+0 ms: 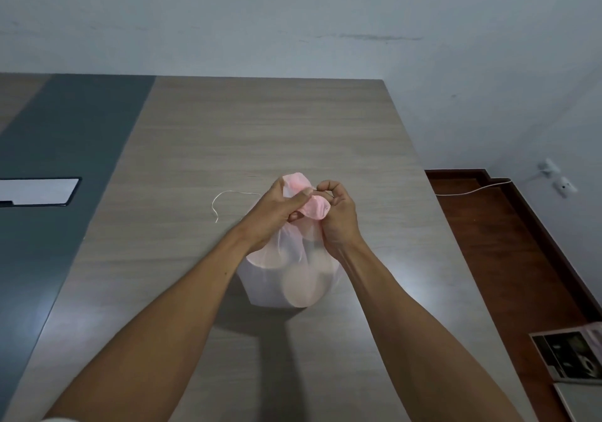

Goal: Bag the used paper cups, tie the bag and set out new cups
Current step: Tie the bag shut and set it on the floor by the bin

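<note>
on grained wood table (228,134), both hands pinch translucent pink bag's (286,284) bunched neck.

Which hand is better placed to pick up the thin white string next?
Left. The left hand grips the translucent pink plastic bag on the side where the thin white string lies; the right hand is across the bag.
</note>
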